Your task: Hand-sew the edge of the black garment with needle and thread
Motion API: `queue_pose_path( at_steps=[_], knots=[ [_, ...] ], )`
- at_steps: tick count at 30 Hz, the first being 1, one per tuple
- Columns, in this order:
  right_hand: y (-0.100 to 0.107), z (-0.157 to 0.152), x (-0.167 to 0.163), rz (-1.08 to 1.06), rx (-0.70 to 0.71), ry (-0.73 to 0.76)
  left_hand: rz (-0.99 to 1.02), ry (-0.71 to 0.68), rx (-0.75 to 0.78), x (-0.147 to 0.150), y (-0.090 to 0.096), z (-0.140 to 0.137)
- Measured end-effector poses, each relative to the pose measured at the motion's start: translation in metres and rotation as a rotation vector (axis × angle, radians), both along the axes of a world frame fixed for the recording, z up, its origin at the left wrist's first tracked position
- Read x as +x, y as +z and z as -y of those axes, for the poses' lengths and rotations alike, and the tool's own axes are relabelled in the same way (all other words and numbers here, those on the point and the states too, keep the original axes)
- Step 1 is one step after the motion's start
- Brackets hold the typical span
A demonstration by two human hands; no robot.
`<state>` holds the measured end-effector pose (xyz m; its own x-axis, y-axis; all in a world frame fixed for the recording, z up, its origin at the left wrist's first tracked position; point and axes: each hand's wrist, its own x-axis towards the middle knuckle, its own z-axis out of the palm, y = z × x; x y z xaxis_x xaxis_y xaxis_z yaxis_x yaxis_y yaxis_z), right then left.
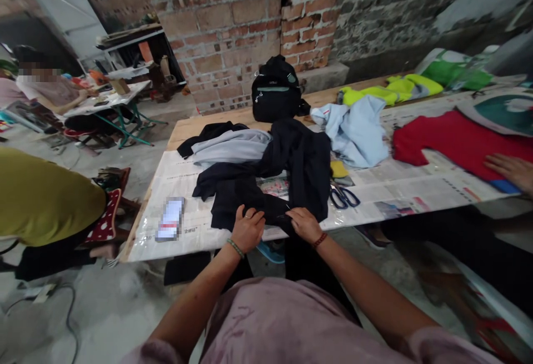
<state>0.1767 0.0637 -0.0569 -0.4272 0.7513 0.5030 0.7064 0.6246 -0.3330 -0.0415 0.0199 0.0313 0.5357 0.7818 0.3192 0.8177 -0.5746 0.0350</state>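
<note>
A dark navy garment [310, 167] lies bunched along the table's near edge. My left hand [249, 228], with a ring and a green bead bracelet, is closed on its lower edge, pressing the cloth between thumb and fingers. Close to the right of it, my right hand [306, 225] pinches at the same dark cloth. A thin bright sliver at its fingertips looks like a needle [288, 206]. Faint light marks like thread show on the cloth between the hands. Dark-handled scissors [345, 196] lie right of the garment. Light grey cloth [233, 145] is bundled behind it.
Newspaper under clear plastic covers the table [156, 172]. A phone [170, 218] lies at left, a black backpack [277, 91] at the back. Rightward are a pale blue garment [353, 128], hi-vis cloth [393, 89] and a red garment [449, 136] under another person's hand [512, 170]. Another person sits left.
</note>
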Motion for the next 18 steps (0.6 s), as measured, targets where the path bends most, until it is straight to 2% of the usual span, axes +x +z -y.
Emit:
queue_pose_path(
  at_steps=[3,7,11,15,18],
  knots=[
    [-0.002,0.000,0.001,-0.005,0.004,-0.001,0.018,0.022,-0.001,-0.004,-0.001,-0.003],
    [-0.002,0.000,0.001,-0.007,-0.002,-0.006,0.048,-0.066,-0.007,-0.005,-0.005,-0.004],
    [-0.001,0.000,0.001,-0.011,-0.009,-0.011,0.026,-0.127,0.068,-0.007,-0.012,-0.002],
    [-0.003,-0.001,0.000,-0.032,0.007,-0.017,0.008,-0.114,0.158,-0.007,-0.018,0.000],
    [-0.004,-0.001,0.000,-0.032,0.010,-0.016,0.007,-0.096,0.162,-0.005,-0.022,-0.001]
  ],
)
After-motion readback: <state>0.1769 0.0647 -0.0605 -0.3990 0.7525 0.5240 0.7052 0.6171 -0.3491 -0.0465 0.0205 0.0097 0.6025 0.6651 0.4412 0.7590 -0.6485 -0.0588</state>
